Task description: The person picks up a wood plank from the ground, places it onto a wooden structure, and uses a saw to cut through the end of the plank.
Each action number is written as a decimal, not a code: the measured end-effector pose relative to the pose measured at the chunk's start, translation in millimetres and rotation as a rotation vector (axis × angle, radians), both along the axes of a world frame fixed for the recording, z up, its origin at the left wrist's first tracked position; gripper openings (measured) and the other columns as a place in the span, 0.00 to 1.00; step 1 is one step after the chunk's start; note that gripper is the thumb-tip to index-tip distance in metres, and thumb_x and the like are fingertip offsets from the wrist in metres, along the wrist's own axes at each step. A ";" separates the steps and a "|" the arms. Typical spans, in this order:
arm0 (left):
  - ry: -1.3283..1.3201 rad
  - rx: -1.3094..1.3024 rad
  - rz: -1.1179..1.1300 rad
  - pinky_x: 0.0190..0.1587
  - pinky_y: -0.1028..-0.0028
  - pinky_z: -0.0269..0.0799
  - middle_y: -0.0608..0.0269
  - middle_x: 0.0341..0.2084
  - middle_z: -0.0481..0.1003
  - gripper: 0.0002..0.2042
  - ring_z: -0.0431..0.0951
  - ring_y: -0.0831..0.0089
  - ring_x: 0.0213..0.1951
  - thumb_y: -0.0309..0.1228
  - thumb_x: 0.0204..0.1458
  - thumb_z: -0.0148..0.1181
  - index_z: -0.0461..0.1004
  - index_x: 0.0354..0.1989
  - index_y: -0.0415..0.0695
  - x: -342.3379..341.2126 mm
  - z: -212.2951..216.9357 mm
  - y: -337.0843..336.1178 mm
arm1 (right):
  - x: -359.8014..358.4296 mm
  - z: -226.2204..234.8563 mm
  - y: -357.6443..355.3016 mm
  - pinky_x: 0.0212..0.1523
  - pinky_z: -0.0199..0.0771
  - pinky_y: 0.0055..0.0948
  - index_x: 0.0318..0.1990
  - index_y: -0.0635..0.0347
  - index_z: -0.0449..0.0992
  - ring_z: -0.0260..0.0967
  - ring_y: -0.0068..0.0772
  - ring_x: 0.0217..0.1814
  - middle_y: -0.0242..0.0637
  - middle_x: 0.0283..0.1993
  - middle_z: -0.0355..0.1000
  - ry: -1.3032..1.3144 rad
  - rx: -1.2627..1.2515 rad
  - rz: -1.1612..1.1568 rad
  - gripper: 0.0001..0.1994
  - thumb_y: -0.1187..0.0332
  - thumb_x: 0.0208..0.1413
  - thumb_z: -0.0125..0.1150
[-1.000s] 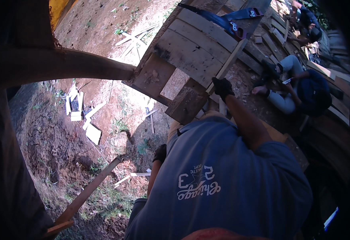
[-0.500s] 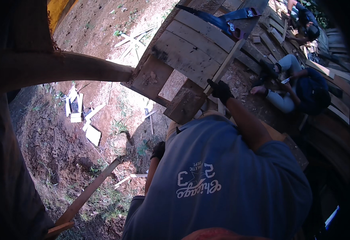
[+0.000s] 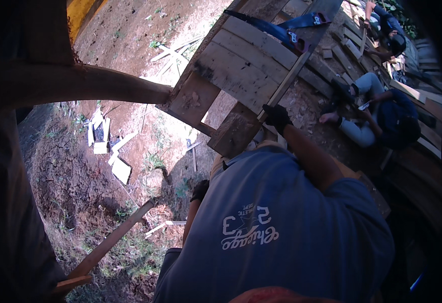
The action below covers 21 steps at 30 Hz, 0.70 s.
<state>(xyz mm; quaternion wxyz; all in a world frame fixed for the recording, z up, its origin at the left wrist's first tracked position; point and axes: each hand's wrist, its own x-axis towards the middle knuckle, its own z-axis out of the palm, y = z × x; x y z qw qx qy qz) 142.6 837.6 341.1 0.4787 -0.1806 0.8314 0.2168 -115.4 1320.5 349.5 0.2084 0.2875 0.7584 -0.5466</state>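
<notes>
My right hand (image 3: 277,117), in a black glove, is closed at the near end of a long narrow wooden strip (image 3: 284,86). The strip lies along the right edge of a bench of wide boards (image 3: 248,65). A short thick wooden block (image 3: 234,134) sits at the bench's near end, left of that hand. My left hand (image 3: 199,190), also gloved in black, hangs low beside my body. My shirt partly covers it and its fingers cannot be made out. Two handsaws with blue blades (image 3: 276,31) lie at the far end of the bench.
A curved timber (image 3: 120,86) reaches in from the left to the bench. Boards and offcuts (image 3: 121,170) litter the ground at left, near a leaning plank (image 3: 112,237). On the right, one person (image 3: 387,113) sits low; another (image 3: 390,38) works among planks farther back.
The view has shifted slightly. My right hand stays at the strip's end, its pointing finger now drawn in closer. The left hand has barely moved.
</notes>
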 end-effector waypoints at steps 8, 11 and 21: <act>0.050 -0.047 -0.056 0.63 0.50 0.70 0.46 0.59 0.78 0.27 0.75 0.43 0.61 0.55 0.64 0.45 0.80 0.59 0.50 24.9 -16.7 -2.6 | 14.8 -30.1 9.8 0.49 0.82 0.45 0.64 0.41 0.76 0.79 0.54 0.49 0.51 0.47 0.77 0.156 0.432 0.458 0.29 0.59 0.53 0.75; 0.049 -0.030 -0.039 0.63 0.50 0.70 0.46 0.58 0.78 0.27 0.76 0.43 0.61 0.55 0.64 0.45 0.80 0.58 0.50 26.5 -13.1 0.1 | 17.4 -47.6 17.1 0.53 0.80 0.47 0.68 0.30 0.73 0.77 0.58 0.51 0.52 0.48 0.75 0.207 0.526 0.518 0.34 0.60 0.52 0.76; -0.010 -0.033 -0.120 0.62 0.50 0.72 0.47 0.57 0.80 0.26 0.78 0.45 0.60 0.56 0.64 0.46 0.81 0.57 0.53 6.3 -5.4 -38.9 | 20.5 33.6 -4.8 0.46 0.83 0.42 0.45 0.67 0.79 0.84 0.42 0.45 0.51 0.42 0.83 0.091 -0.044 0.025 0.35 0.34 0.58 0.66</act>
